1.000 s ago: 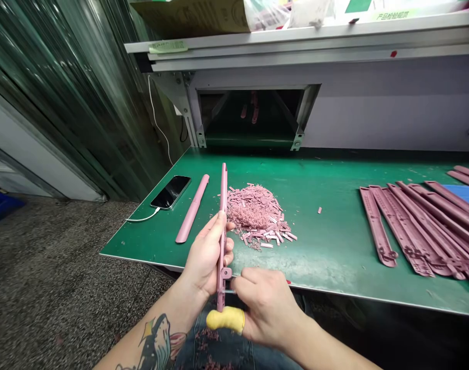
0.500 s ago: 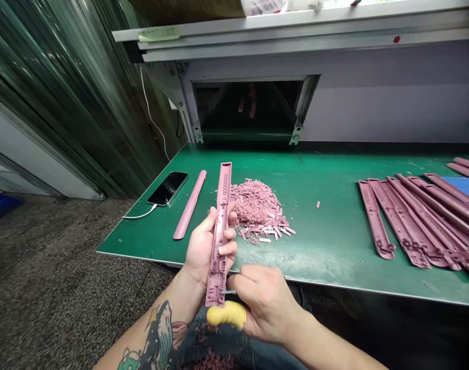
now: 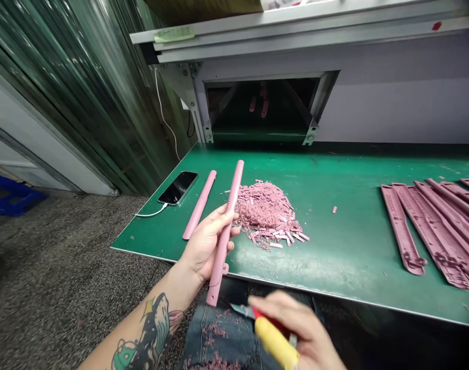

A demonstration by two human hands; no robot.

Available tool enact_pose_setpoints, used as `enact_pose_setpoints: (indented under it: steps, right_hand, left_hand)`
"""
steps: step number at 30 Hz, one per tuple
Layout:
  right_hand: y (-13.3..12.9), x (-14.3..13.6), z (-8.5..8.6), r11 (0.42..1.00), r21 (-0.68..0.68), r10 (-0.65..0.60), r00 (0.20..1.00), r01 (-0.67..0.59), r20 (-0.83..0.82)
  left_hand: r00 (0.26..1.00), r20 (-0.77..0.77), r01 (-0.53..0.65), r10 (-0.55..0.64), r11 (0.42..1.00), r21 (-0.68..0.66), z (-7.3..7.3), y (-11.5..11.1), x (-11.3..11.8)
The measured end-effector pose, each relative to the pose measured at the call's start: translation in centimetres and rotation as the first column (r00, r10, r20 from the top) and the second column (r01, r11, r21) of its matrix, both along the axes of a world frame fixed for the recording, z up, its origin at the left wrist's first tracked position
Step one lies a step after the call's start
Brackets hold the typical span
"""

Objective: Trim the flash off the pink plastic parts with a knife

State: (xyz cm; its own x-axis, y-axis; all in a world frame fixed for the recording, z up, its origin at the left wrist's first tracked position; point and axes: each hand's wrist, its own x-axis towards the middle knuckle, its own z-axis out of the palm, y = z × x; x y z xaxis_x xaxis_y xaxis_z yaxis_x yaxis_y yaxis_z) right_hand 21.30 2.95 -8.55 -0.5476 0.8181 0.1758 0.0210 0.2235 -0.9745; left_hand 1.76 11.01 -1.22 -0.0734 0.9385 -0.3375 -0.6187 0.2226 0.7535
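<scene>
My left hand point(image 3: 209, 241) is wrapped round a long pink plastic part point(image 3: 223, 236), its smooth outer face up and a small tab at its lower right side. Lower right, my right hand point(image 3: 296, 329) grips a knife point(image 3: 244, 310) with a red piece near its blade; the blade points left, apart from the pink part's lower end. A yellow cover point(image 3: 275, 341) is on a finger of that hand, which is partly blurred. Just beyond the held part lies a heap of pink scraps point(image 3: 267, 210). A second smooth pink part point(image 3: 199, 205) rests to the left.
A phone point(image 3: 178, 188) with a white cable lies at the green table's point(image 3: 346, 257) left side. Several long pink parts point(image 3: 402, 228) lie at the right. Behind is a conveyor opening point(image 3: 261, 123) with pink pieces. Pink shavings point(image 3: 215, 334) cover my lap.
The held part has turned over from its ribbed inside to its smooth outside. My right hand has moved right and down, away from it, and the knife blade now shows. The view has shifted.
</scene>
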Motion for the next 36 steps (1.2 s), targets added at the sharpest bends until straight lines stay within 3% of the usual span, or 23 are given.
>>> enact_pose_setpoints:
  steps: [2,5,17,19,21,23,25,27,30,33,36]
  right_hand:
    - [2.0,0.1,1.9,0.956,0.288,-0.08,0.995,0.06,0.06]
    - [3.3,-0.2,3.2,0.882,0.469,-0.154,0.972,0.054,0.178]
    - [3.2,0.1,2.9,0.853,0.516,-0.267,0.913,0.075,0.308]
    - [3.1,0.3,2.5,0.8,0.59,-0.32,0.908,0.108,0.268]
    - [2.8,0.5,2.0,0.723,0.654,-0.414,0.898,0.225,0.149]
    - [2.7,0.4,1.8,0.737,0.569,-0.471,0.881,0.364,0.045]
    - [2.8,-0.4,2.1,0.848,0.305,-0.459,0.888,0.434,0.012]
    - [3.2,-1.7,2.8,0.925,-0.029,-0.38,0.924,0.38,-0.028]
    - [4.6,-3.1,3.6,0.917,-0.334,-0.289,0.942,0.22,-0.172]
    - [6.5,-0.7,3.4,0.879,-0.391,-0.356,0.922,0.274,-0.153]
    - [8.0,5.9,2.5,0.805,-0.275,-0.508,0.85,0.526,0.138]
  left_hand:
    - [0.997,-0.071,0.035,-0.036,0.999,-0.005,0.1,0.2,0.3]
    - [0.987,-0.143,0.075,-0.077,0.997,-0.018,0.2,0.4,0.8]
    - [0.944,-0.28,0.172,-0.176,0.984,-0.039,-0.8,0.2,1.9]
    - [0.94,-0.293,0.171,-0.175,0.984,-0.04,-0.7,0.3,1.8]
    - [0.94,-0.296,0.166,-0.171,0.985,-0.043,-0.4,0.2,1.6]
    - [0.941,-0.295,0.162,-0.169,0.986,-0.046,-0.3,0.1,1.5]
    - [0.941,-0.302,0.149,-0.153,0.988,-0.037,-0.4,0.1,2.0]
    - [0.938,-0.326,0.118,-0.115,0.993,-0.012,-0.9,0.1,3.1]
    - [0.907,-0.417,0.094,-0.061,0.994,0.057,-1.6,0.4,5.3]
    - [0.791,-0.609,0.172,-0.055,0.975,0.137,-1.7,1.6,5.0]
    - [0.552,-0.833,0.2,0.028,0.966,0.166,-1.1,4.2,0.7]
